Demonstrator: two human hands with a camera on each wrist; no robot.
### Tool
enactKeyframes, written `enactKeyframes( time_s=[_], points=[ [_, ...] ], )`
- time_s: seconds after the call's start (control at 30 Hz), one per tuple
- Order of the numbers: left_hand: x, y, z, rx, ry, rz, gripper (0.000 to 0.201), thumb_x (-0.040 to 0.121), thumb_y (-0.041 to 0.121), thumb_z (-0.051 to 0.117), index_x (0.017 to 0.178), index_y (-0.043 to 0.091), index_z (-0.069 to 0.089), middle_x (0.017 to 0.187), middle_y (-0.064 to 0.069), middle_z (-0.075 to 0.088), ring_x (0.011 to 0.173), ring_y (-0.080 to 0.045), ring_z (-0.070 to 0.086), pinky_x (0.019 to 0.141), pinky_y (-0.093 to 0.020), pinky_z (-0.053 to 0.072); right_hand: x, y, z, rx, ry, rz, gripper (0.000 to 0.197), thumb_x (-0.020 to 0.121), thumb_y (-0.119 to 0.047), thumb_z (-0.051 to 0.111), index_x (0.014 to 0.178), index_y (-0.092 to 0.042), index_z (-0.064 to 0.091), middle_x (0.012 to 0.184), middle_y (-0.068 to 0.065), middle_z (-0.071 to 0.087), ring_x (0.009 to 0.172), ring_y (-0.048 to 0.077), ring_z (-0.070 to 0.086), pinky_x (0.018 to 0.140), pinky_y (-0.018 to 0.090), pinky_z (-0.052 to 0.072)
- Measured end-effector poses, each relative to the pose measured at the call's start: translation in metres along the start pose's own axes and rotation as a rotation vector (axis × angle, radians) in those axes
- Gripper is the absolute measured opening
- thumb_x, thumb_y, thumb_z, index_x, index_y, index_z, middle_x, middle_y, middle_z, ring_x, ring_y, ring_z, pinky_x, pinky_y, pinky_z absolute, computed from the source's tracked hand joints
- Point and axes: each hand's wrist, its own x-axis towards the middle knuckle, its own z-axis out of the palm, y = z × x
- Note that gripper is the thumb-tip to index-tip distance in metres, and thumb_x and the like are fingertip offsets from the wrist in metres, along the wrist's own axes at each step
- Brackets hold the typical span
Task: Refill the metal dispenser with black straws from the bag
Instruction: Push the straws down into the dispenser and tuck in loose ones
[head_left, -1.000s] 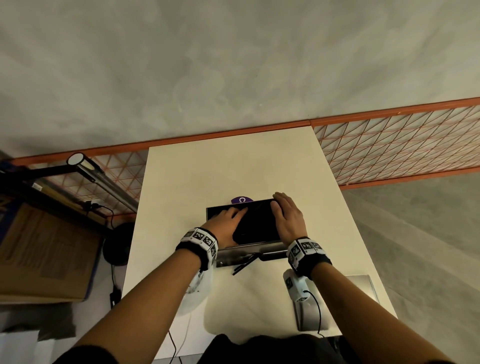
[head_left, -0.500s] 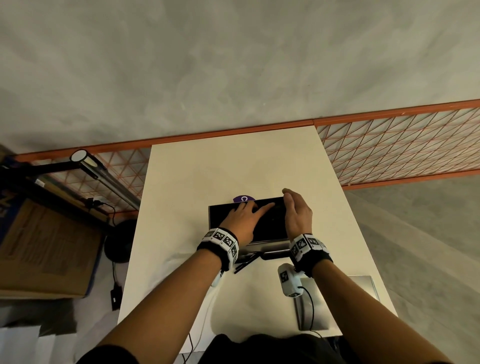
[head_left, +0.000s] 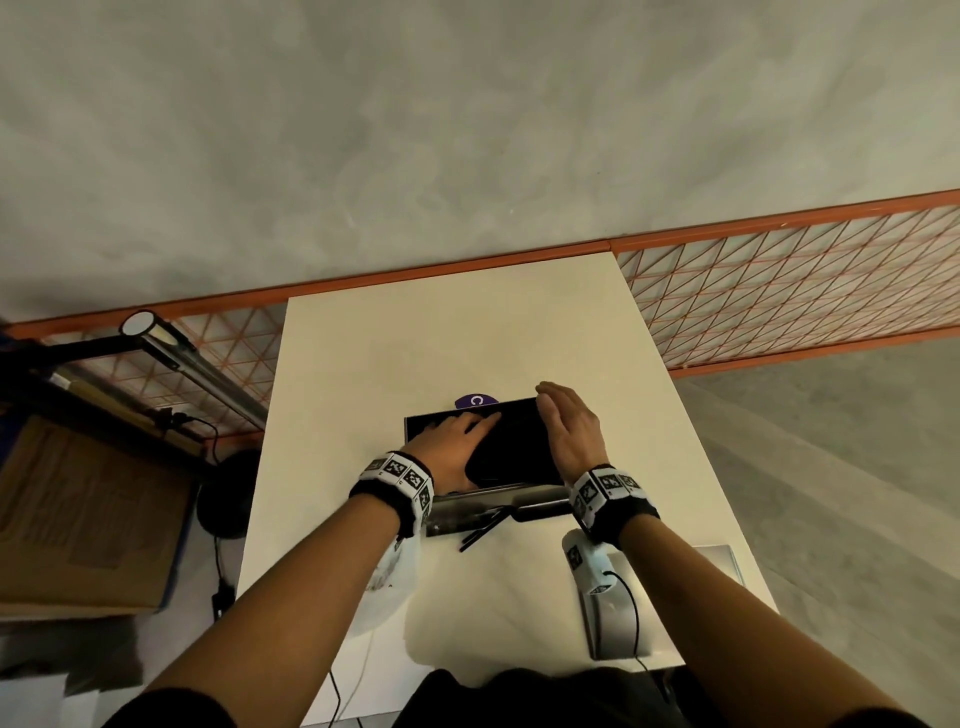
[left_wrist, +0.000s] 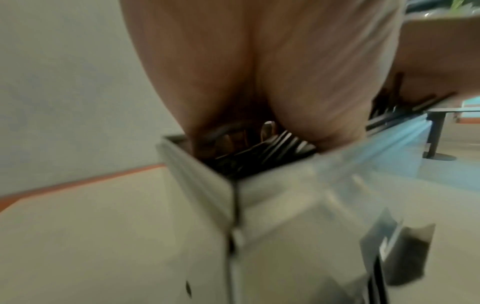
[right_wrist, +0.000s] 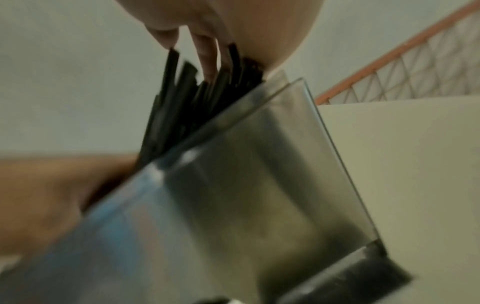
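Metal dispenser (head_left: 483, 506) sits mid-table (head_left: 447, 343), open top facing up, loaded with black straws (head_left: 511, 449). Pile fills the box nearly to the rim; in the right wrist view several straw ends (right_wrist: 182, 86) stand up above the steel wall, not yet lying flat.

Left hand (head_left: 451, 441) lies palm-down on the left part of the pile, fingers straight and close together, reaching toward the far edge. Likely pressing the straws level so they sit below the rim. Left wrist view is blurred; it shows only the heel of the palm over the box corner, straws beneath.

Right hand (head_left: 569, 434) stands edge-on at the right end of the box, fingers straight and together, tips pointing down among the raised straw ends. Reads as a stop, squaring the ends against the wall while the other hand flattens.

Two loose straws (head_left: 480, 532) lie on the table just in front of the dispenser, crossing each other; still to be put in.

Clear plastic bag (head_left: 392, 571), probably the straw bag, lies under the left forearm. Purple label (head_left: 475, 400) peeks out behind the dispenser. Silver laptop (head_left: 618, 608) at the near right corner.
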Motion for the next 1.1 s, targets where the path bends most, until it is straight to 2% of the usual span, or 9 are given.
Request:
enactKeyframes(
  time_s=[0.07, 0.17, 0.23, 0.33, 0.43, 0.53, 0.63, 0.87, 1.1],
  points=[
    [0.0, 0.003, 0.007, -0.02, 0.028, -0.021, 0.111, 0.081, 0.048, 0.079, 0.164, 0.028, 0.007, 0.16, -0.006, 0.029, 0.142, -0.031, 0.036, 0.114, -0.059, 0.036, 0.004, -0.002, -0.011, 0.088, 0.087, 0.065, 0.029, 0.101, -0.026, 0.049, 0.121, -0.013, 0.066, 0.126, 0.003, 0.064, 0.116, 0.017, 0.056, 0.094, 0.02, 0.036],
    [0.0, 0.009, 0.013, -0.146, 0.107, -0.085, 0.103, 0.08, 0.024, 0.081, 0.161, 0.03, 0.018, 0.156, -0.002, 0.036, 0.137, -0.031, 0.042, 0.109, -0.056, 0.042, 0.011, 0.005, -0.031, 0.054, 0.107, 0.156, 0.022, 0.093, -0.017, 0.053, 0.105, -0.018, 0.071, 0.107, 0.003, 0.072, 0.101, 0.022, 0.065, 0.09, 0.033, 0.049],
    [0.0, 0.012, 0.017, -0.219, 0.17, -0.104, 0.097, 0.079, 0.012, 0.077, 0.158, 0.032, 0.025, 0.152, 0.0, 0.043, 0.134, -0.029, 0.045, 0.11, -0.054, 0.042, 0.012, 0.009, -0.046, -0.048, 0.015, 0.228, 0.024, 0.086, -0.015, 0.051, 0.095, -0.022, 0.072, 0.093, 0.002, 0.074, 0.089, 0.025, 0.068, 0.085, 0.043, 0.055],
    [-0.002, 0.012, 0.024, -0.311, 0.236, -0.097, 0.09, 0.08, 0.009, 0.071, 0.157, 0.035, 0.03, 0.148, 0.001, 0.047, 0.134, -0.029, 0.046, 0.112, -0.051, 0.041, 0.001, 0.008, -0.059, -0.231, -0.182, 0.22, 0.024, 0.083, -0.013, 0.052, 0.093, -0.019, 0.073, 0.089, 0.004, 0.074, 0.086, 0.029, 0.068, 0.082, 0.045, 0.056],
    [-0.006, 0.014, 0.028, -0.37, 0.294, -0.063, 0.082, 0.086, 0.027, 0.072, 0.158, 0.031, 0.031, 0.148, 0.0, 0.042, 0.134, -0.025, 0.045, 0.112, -0.048, 0.042, -0.013, 0.002, -0.059, -0.381, -0.289, 0.144, 0.022, 0.085, -0.017, 0.058, 0.103, -0.012, 0.071, 0.098, 0.006, 0.072, 0.094, 0.027, 0.065, 0.084, 0.035, 0.05],
    [-0.009, 0.017, 0.032, -0.391, 0.399, 0.007, 0.082, 0.088, 0.054, 0.068, 0.157, 0.024, 0.034, 0.146, 0.0, 0.041, 0.135, -0.021, 0.044, 0.114, -0.042, 0.041, -0.023, -0.002, -0.053, -0.428, -0.26, 0.108, 0.023, 0.081, -0.021, 0.064, 0.101, -0.01, 0.07, 0.097, 0.006, 0.069, 0.093, 0.025, 0.061, 0.08, 0.031, 0.045],
    [-0.012, 0.02, 0.034, -0.317, 0.456, 0.049, 0.09, 0.086, 0.07, 0.06, 0.157, 0.023, 0.032, 0.148, 0.001, 0.04, 0.135, -0.02, 0.042, 0.116, -0.039, 0.036, -0.03, -0.004, -0.046, -0.427, -0.244, 0.107, 0.023, 0.077, -0.021, 0.067, 0.098, -0.01, 0.065, 0.098, 0.005, 0.064, 0.092, 0.025, 0.058, 0.075, 0.028, 0.041],
    [-0.014, 0.024, 0.035, -0.175, 0.42, 0.073, 0.101, 0.085, 0.08, 0.051, 0.162, 0.023, 0.018, 0.159, 0.0, 0.031, 0.146, -0.021, 0.029, 0.124, -0.047, 0.021, -0.039, -0.015, -0.033, -0.545, -0.303, 0.035, 0.028, 0.084, -0.026, 0.063, 0.103, -0.009, 0.052, 0.104, 0.011, 0.057, 0.095, 0.031, 0.056, 0.07, 0.028, 0.035],
    [-0.011, 0.023, 0.037, -0.186, 0.414, -0.002, 0.107, 0.077, 0.085, 0.051, 0.16, 0.025, 0.018, 0.159, 0.002, 0.031, 0.146, -0.022, 0.032, 0.123, -0.051, 0.024, -0.035, -0.016, -0.022, -0.676, -0.382, 0.038, 0.032, 0.084, -0.019, 0.06, 0.111, -0.004, 0.054, 0.113, 0.016, 0.054, 0.104, 0.036, 0.056, 0.078, 0.033, 0.044]
  ],
)
